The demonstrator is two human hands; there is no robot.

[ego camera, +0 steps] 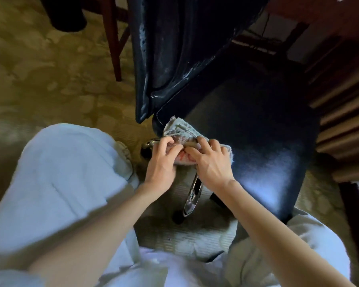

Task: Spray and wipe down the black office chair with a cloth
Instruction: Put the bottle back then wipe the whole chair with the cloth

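Observation:
The black office chair fills the upper right: its seat (257, 141) faces me and its backrest (174, 48) rises behind, streaked with wet spray marks. A pale cloth (179, 129) with reddish patches lies bunched at the seat's rear left corner. My left hand (162, 164) pinches the cloth's near edge with curled fingers. Beside it, my right hand (210, 162) grips the same cloth, fingers bent over its top. Below my hands the chair's chrome base leg (192, 196) shows. No spray bottle is in view.
Patterned beige carpet (50, 79) covers the floor. My knees in light trousers (60, 172) are low at left and right. Dark wooden legs (112, 38) stand behind at left, and a wooden desk with drawers (340, 90) is close on the right.

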